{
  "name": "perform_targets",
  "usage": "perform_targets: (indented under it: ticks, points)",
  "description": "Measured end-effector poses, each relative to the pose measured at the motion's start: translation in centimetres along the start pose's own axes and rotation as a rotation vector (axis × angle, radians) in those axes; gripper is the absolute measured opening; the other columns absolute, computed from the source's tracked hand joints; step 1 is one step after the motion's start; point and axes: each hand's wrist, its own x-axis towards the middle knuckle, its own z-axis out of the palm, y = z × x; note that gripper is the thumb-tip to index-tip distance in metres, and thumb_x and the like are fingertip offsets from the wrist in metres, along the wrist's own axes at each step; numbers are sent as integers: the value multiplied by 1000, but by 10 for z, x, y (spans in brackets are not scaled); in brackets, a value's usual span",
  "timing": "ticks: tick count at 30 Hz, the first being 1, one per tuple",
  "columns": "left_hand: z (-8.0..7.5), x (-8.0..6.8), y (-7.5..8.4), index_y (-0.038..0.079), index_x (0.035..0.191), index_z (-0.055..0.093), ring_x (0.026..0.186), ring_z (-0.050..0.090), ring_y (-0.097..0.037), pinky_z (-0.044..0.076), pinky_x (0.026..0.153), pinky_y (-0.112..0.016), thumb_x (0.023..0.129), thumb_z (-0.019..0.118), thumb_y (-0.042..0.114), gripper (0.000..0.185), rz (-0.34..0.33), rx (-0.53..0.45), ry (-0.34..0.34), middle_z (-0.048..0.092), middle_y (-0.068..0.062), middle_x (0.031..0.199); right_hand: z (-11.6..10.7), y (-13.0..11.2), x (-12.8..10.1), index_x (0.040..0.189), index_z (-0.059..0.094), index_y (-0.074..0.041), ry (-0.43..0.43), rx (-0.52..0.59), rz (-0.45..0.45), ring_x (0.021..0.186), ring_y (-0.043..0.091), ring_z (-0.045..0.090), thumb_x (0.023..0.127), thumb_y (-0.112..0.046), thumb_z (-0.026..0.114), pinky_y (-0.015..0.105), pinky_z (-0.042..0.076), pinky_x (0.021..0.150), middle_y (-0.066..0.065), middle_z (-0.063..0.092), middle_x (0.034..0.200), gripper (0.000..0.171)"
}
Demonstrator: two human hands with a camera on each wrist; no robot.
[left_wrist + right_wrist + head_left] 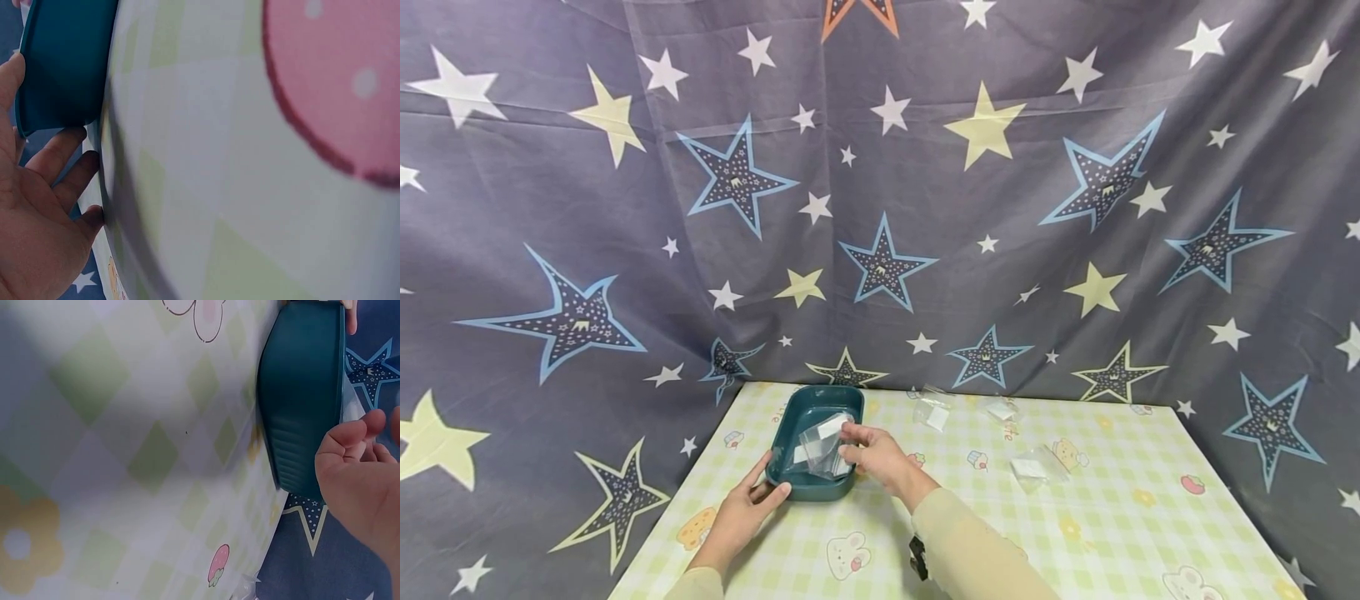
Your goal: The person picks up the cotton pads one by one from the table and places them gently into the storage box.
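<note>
A dark green tray (778, 454) with raised walls stands at the left of the table. My left hand (739, 518) holds its near left corner, thumb and fingers on either side of the corner; the left wrist view shows this hand (47, 200) against the tray's wall (65, 62). Inside the tray lie several small clear plastic bags (815, 448) with white labels. Over the tray's right rim, my right hand (883, 457) pinches a clear plastic bag (833, 427). From the right wrist view, the fingers of this hand (356, 469) curl above the rim, partly hiding the bag.
Three more clear bags lie apart on the table: one at the back (935, 412), another to its right (1000, 408), a third nearer (1033, 468). A green-checked cloth (955, 517) covers the table. Behind it hangs a dark star-patterned curtain (925, 200).
</note>
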Motion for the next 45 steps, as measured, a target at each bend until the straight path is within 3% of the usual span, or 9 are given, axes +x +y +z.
perform_targets:
  ticks: [3,8,17,24,28,34,39,45]
  points:
    - [0,-1,0,33,173,23,147,54,-43,52,116,-55,98,72,60,93,3,2,1,55,-26,155,2,1,0,159,50,-2,-13,8,1,87,8,61,101,-9,69,24,49,72,19,59,157,62]
    - [1,0,-1,33,173,23,147,54,-43,52,116,-56,98,71,62,94,6,12,3,55,-27,155,6,0,-2,160,48,0,-21,10,28,93,14,66,102,-12,69,23,50,73,21,56,158,62]
    - [2,2,-1,32,173,23,148,53,-42,51,117,-57,97,72,61,95,-11,4,7,55,-25,156,7,-1,-3,157,49,5,-32,-22,52,90,19,68,104,-16,70,26,50,70,20,73,129,61]
    - [3,4,-4,32,173,23,147,53,-42,51,116,-57,98,72,59,94,-14,7,13,55,-25,155,5,1,-4,155,53,5,-38,-33,64,103,35,73,104,-18,71,26,51,71,24,74,124,59]
    - [3,4,-4,31,173,23,147,53,-43,51,116,-57,98,72,60,95,-13,14,11,54,-25,156,5,1,-5,152,55,5,-38,-42,61,99,28,74,103,-18,71,27,53,73,26,73,126,57]
    - [3,4,-5,31,173,22,147,53,-44,50,116,-59,98,70,63,95,-7,32,7,54,-26,155,4,1,-6,144,63,4,-26,-43,61,93,19,73,102,-19,73,27,54,73,19,77,118,49]
    - [3,5,-6,32,173,22,147,53,-43,51,116,-58,98,71,63,95,-9,27,7,54,-26,156,3,2,-7,140,66,4,-24,-34,58,88,15,70,101,-17,74,26,54,71,23,76,117,45]
    - [3,4,-5,35,173,21,148,52,-42,51,116,-57,98,71,63,95,-20,16,5,54,-25,156,1,4,-8,138,67,3,-21,-24,68,86,14,69,101,-18,75,26,54,73,4,78,104,44]
